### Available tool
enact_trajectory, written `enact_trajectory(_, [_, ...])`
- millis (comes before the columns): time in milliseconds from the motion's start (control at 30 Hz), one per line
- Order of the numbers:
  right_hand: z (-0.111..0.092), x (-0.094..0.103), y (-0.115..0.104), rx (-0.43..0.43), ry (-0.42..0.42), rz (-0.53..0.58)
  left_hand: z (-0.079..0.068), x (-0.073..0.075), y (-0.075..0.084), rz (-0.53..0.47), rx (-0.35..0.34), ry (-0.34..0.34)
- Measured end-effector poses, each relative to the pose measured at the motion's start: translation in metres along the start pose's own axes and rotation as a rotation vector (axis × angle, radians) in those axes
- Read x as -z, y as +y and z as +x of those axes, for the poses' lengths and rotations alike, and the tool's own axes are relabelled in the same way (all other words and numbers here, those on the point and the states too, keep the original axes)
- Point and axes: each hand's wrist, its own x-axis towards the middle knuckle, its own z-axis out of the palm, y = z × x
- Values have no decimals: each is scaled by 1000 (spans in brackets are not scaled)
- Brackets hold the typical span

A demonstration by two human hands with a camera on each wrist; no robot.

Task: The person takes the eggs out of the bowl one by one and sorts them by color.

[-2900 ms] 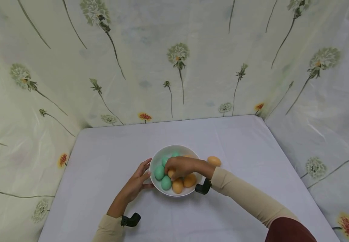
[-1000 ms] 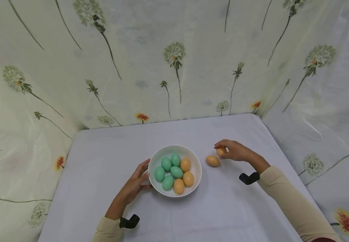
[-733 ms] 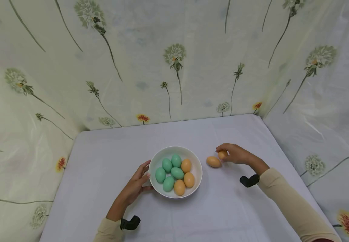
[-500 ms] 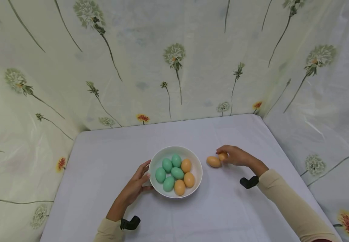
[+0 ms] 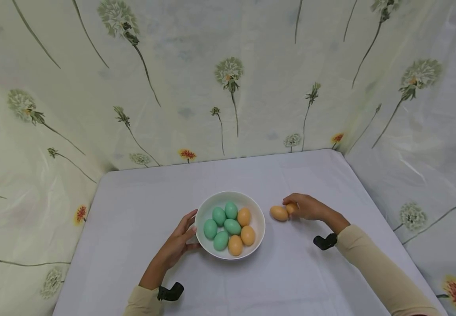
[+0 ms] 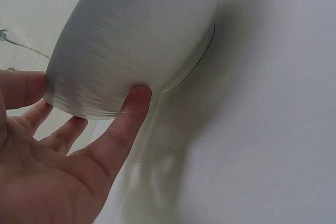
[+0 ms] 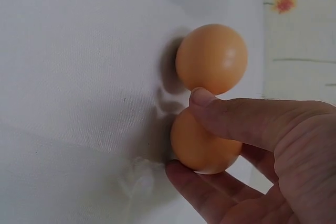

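A white bowl (image 5: 229, 197) stands mid-table, holding several green eggs (image 5: 232, 227) and three orange eggs (image 5: 247, 235). My left hand (image 5: 177, 241) touches the outside of its left wall with spread, nearly straight fingers; the left wrist view shows fingertips on the bowl's side (image 6: 126, 45). To the bowl's right, an orange egg (image 5: 279, 213) lies on the table. Directly beside it, my right hand (image 5: 307, 207) pinches a second orange egg (image 7: 205, 142) between thumb and fingers. In the right wrist view the thumb tip sits right at the gap between both eggs.
A white cloth covers the table (image 5: 141, 193). Behind it and on both sides hang pale sheets (image 5: 188, 87) printed with dandelions. Black cameras (image 5: 170, 291) are strapped to both wrists.
My right hand has left the bowl with an orange egg, moved right, and lowered it next to the other egg on the table. The left hand stays at the bowl.
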Motion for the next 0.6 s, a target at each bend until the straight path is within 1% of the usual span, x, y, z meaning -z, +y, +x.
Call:
enact_trajectory(100, [0,-1,1,-1,1,-2,1,0,-1,3,-5,-2])
enact_trajectory(333, [-4,2,-3,32,-2,-20,0,0,0,5,-10,-3])
enact_trajectory(467, [-7,6,-6,8,-1,-18,-1,0,0,5,-8,-3])
enact_trajectory(600, [-10,11,-12,-59,4,-6,-1,0,1,2,-5,-5])
